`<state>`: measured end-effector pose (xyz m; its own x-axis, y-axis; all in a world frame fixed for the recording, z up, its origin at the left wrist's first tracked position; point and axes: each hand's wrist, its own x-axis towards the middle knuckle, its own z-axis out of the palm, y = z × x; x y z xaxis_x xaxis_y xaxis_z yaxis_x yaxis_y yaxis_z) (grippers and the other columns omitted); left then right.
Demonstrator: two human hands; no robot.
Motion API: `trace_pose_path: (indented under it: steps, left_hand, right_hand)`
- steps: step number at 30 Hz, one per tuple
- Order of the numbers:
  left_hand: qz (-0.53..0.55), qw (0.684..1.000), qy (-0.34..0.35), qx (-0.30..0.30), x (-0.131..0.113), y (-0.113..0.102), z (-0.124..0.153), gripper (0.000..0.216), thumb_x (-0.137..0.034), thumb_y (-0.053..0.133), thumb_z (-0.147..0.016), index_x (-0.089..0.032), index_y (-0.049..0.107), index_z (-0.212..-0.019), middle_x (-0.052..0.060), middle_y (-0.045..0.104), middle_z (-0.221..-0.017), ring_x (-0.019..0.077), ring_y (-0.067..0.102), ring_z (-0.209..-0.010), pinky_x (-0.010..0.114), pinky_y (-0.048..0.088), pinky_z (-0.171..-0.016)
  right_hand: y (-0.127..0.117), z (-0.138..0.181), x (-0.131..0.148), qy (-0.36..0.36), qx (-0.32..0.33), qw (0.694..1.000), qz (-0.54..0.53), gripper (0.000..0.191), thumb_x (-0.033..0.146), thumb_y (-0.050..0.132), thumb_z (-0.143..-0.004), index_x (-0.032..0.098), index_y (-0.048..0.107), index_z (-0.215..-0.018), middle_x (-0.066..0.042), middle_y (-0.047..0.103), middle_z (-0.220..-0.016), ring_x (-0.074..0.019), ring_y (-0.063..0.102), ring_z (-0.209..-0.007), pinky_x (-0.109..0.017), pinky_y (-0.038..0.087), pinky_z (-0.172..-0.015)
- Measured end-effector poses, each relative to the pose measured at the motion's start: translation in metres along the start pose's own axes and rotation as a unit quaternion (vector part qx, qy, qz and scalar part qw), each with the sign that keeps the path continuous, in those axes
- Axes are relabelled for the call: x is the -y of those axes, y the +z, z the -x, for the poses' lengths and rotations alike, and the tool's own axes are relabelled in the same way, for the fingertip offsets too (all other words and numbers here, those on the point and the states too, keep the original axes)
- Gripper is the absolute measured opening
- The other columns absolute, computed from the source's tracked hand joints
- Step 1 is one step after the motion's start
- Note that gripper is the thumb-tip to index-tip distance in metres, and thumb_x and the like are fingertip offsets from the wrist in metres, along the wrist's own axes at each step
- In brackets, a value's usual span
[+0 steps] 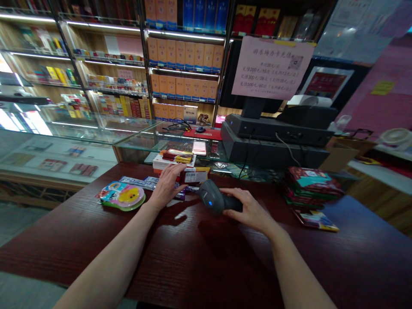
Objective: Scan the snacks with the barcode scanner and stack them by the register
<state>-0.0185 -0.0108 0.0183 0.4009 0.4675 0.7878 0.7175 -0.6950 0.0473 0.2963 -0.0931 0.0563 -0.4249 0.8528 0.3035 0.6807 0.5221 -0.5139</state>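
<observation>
Watching the head feed remotely here, and I'm using the black till (273, 141) at the back of the dark wooden counter (193, 266) as my reference for everything.

The right hand (254, 212) is sitting in front of the till and a bit left of it. It's wrapping fully around the handle of a grey scanner (213, 199), fingers closed tight with no gap that I can see. The scanner's head, with a small blue light glowing, is pointing further left, away from the till.

The left hand (167, 186) is over there too, curling loosely around the near end of a small red and white box (195, 176) that's lying flat on the counter. The fingers are draping over the top and the thumb is tucking in below. To me it looks like it's pinning the box so the pale label side is facing the scanner head, which is hanging just beside it.

Left of the box, long blue wrappers (138, 182) and a bright duck packet (122, 195) are lying about. A few stacked cartons (175, 159) are sitting at the edge of the glass case (135, 137). Right in front of the till a pile of red and teal packets (310, 184) is stacking up, probably parked out of the hands' way. A paper notice (272, 66) is hanging over the till's screen.
</observation>
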Motion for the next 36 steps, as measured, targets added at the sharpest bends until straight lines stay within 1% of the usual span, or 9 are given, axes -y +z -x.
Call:
trace_pose_path:
  steps: [6,11,16,22,27,31,36]
  left_hand:
    - [0.004,1.0,-0.002,-0.005,0.001,0.0002,0.0006,0.073,-0.026,0.068,-0.089,-0.025,0.029,-0.151,0.013,0.056,-0.143,0.0274,0.05,-0.137,0.053,0.036,-0.119]
    - [0.005,1.0,-0.006,-0.009,0.0018,0.0001,0.0016,0.071,-0.027,0.067,-0.089,-0.025,0.029,-0.15,0.013,0.055,-0.144,0.0266,0.049,-0.138,0.051,0.036,-0.119]
    - [0.007,1.0,-0.014,-0.007,0.0013,-0.0005,0.001,0.073,-0.026,0.067,-0.089,-0.026,0.029,-0.15,0.013,0.055,-0.144,0.0279,0.049,-0.138,0.053,0.038,-0.117]
    - [0.008,1.0,-0.002,-0.014,0.0028,0.0009,0.0015,0.072,-0.026,0.068,-0.089,-0.025,0.03,-0.15,0.013,0.056,-0.143,0.027,0.051,-0.136,0.053,0.037,-0.118]
    - [0.002,1.0,-0.002,-0.019,0.0042,0.003,0.0019,0.075,-0.028,0.07,-0.088,-0.025,0.028,-0.15,0.014,0.056,-0.142,0.0284,0.051,-0.136,0.053,0.038,-0.116]
    - [0.008,1.0,0.002,-0.019,0.0027,0.0017,0.0009,0.072,-0.027,0.069,-0.089,-0.025,0.03,-0.149,0.013,0.056,-0.142,0.0277,0.05,-0.136,0.052,0.038,-0.117]
    - [0.009,1.0,-0.006,-0.01,0.0011,0.0004,0.0009,0.07,-0.027,0.066,-0.09,-0.025,0.03,-0.15,0.013,0.055,-0.144,0.0266,0.048,-0.138,0.051,0.036,-0.119]
  right_hand:
    - [-0.0037,0.0008,-0.0006,0.004,0.011,1.0,-0.008,0.045,0.033,0.074,-0.081,0.03,0.064,-0.125,-0.004,0.069,-0.121,-0.0268,0.059,-0.112,-0.044,0.039,-0.101]
    - [-0.0042,0.0016,-0.0012,0.008,0.014,1.0,-0.012,0.044,0.032,0.074,-0.08,0.031,0.064,-0.124,-0.004,0.069,-0.121,-0.0271,0.059,-0.111,-0.045,0.04,-0.1]
    - [-0.0032,0.0015,-0.0014,0.007,0.019,1.0,-0.008,0.044,0.033,0.074,-0.079,0.03,0.065,-0.122,-0.005,0.07,-0.121,-0.0276,0.06,-0.11,-0.045,0.041,-0.099]
    - [-0.0025,0.0015,-0.002,0.011,0.023,1.0,-0.007,0.043,0.032,0.075,-0.079,0.03,0.065,-0.121,-0.004,0.069,-0.121,-0.0275,0.059,-0.111,-0.046,0.039,-0.101]
    - [-0.0031,0.0015,-0.0001,0.007,0.021,1.0,-0.008,0.042,0.031,0.075,-0.079,0.03,0.065,-0.12,-0.003,0.07,-0.119,-0.0271,0.059,-0.11,-0.044,0.04,-0.1]
    - [-0.0035,0.0014,0.0001,0.005,0.021,1.0,-0.009,0.042,0.03,0.075,-0.079,0.029,0.064,-0.12,-0.003,0.069,-0.119,-0.0267,0.059,-0.11,-0.044,0.039,-0.099]
    - [0.0002,0.0012,-0.0013,0.003,0.044,0.999,-0.007,0.047,0.03,0.077,-0.079,0.03,0.063,-0.124,-0.002,0.069,-0.122,-0.0258,0.059,-0.112,-0.043,0.037,-0.101]
